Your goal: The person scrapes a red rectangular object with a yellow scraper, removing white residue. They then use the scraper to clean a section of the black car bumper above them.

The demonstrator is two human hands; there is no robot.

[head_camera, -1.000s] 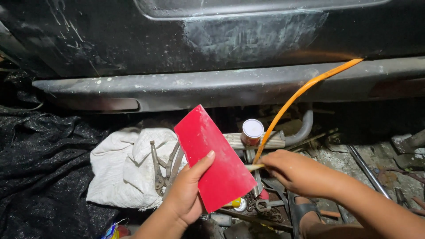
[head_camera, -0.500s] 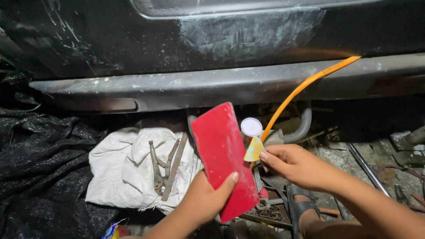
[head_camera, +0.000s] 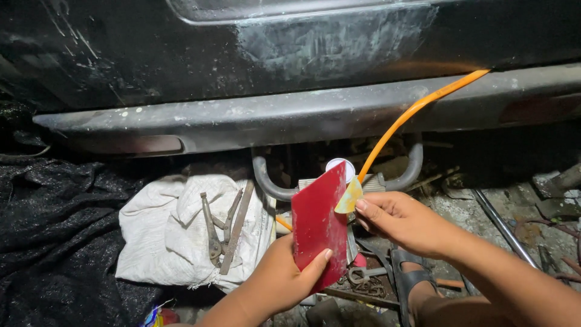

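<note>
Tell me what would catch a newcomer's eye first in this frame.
The bright red flat card at centre stands out first, held upright in the left hand, with the right hand pressing a small yellowish scraper against its edge. Next comes the orange hose, curving from behind the card up to the right across the dusty dark car body. On the left, metal tools lie on a white sack.

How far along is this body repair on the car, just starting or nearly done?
Early to middle, it seems. Done: a patch of the car panel looks scuffed and greyish, as if sanded. In hand: the left hand holds a red flat card, and the right hand holds a small yellowish scraper against its edge. Left: nothing fresh shows on the panel; pliers lie on the white cloth.
</note>
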